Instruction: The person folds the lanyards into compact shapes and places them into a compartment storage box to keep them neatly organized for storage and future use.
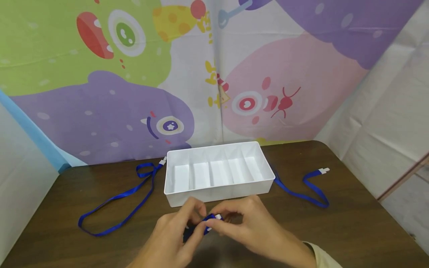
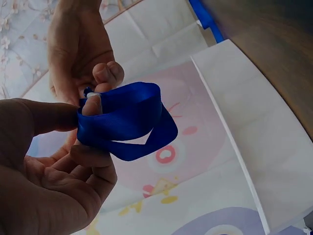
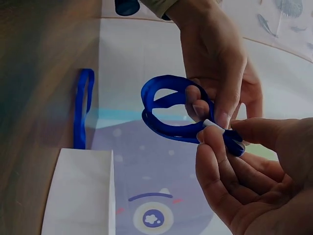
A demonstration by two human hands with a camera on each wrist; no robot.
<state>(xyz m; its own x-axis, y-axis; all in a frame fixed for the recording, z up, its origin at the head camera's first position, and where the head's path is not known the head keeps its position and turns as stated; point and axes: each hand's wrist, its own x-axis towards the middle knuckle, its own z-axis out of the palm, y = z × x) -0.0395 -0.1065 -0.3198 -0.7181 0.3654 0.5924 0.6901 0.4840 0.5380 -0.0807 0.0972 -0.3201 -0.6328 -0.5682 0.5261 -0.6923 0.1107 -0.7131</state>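
Observation:
Both hands meet in front of the white box, working on a blue lanyard (image 2: 122, 115) wound into loops. My left hand (image 1: 174, 236) pinches the coiled ribbon between thumb and fingers. With thumb and fingertips my right hand (image 1: 253, 227) pinches the lanyard's end by its white clip (image 3: 213, 128). In the right wrist view, the coil spreads out to the left of the fingers, and a short folded piece of ribbon (image 3: 234, 144) sticks out below the right fingertips. Part of the coil is hidden behind the fingers in the head view.
Just beyond the hands stands a white box (image 1: 219, 191) divided into several compartments. A second blue lanyard (image 1: 115, 197) lies spread out left of it, its white clip near the box corner. Another lanyard (image 1: 318, 195) lies to the right. A cartoon-printed cloth (image 1: 201, 123) hangs behind the table.

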